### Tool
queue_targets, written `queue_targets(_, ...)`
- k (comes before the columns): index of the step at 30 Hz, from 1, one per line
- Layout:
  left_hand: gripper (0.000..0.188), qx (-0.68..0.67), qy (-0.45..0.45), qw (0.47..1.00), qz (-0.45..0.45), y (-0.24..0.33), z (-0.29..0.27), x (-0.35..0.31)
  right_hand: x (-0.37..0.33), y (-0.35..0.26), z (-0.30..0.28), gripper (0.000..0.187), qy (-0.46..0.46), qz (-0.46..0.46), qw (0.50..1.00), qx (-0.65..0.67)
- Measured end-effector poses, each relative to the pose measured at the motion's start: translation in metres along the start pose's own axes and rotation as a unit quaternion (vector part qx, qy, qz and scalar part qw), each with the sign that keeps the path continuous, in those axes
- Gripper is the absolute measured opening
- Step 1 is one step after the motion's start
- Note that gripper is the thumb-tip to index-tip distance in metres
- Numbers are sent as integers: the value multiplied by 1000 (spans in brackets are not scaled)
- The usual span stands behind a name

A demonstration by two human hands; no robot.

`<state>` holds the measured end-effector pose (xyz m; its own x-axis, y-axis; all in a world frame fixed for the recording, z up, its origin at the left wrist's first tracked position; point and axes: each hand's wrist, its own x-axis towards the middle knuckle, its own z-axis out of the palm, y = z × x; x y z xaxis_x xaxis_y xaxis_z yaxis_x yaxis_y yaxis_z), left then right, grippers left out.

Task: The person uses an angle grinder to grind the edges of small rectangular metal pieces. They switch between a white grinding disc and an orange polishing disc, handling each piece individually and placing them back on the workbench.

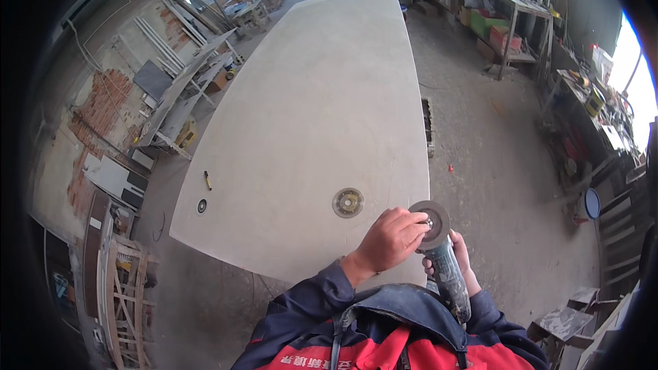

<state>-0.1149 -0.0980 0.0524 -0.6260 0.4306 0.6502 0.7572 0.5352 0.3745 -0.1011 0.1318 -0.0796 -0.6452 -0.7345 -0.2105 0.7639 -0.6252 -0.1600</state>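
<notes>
My right hand (463, 260) grips the body of an angle grinder (450, 277), which is tilted with its disc end up. A round grey disc (439, 214) sits on the grinder's head. The fingers of my left hand (393, 241) are pinched at the disc's centre, on a small metal nut (430, 223) that they partly cover. Beyond my left hand, a second cutting disc (348, 203) with a yellowish middle lies flat on the large pale slab (308, 109). A small dark ring-shaped piece (202, 206) and a black-and-yellow marker (208, 180) lie near the slab's left edge.
Workbenches with tools and boxes (504, 38) line the right side. A white bucket (587, 204) stands on the floor at right. At left are a long narrow bench (181, 92) and a wooden frame (129, 301). The slab's right edge (426, 157) runs beside the grinder.
</notes>
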Motion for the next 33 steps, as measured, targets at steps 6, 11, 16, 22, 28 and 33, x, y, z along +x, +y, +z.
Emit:
queue_targets(6, 23, 8, 21, 999, -48, -2, -1, -8, 2, -2, 3, 69, 2, 18, 1000, 0)
queue_targets(11, 22, 29, 25, 999, -15, 4, -3, 0, -3, 1, 3, 69, 7, 5, 1000, 2)
queue_targets(16, 23, 43, -1, 999, 1, -4, 4, -2, -9, 0, 24, 65, 55, -39, 996, -60)
queue_targets(22, 26, 23, 0, 1000, -15, 4, -3, 2, -5, -1, 23, 62, -6, -4, 1000, 23)
queue_targets(28, 27, 42, -17, 999, -1, 2, -2, 6, -6, 2, 17, 61, -2, -13, 999, 31)
queue_targets(33, 31, 21, -35, 999, -7, -5, -2, 4, -5, 3, 20, 59, 6, -13, 999, 33)
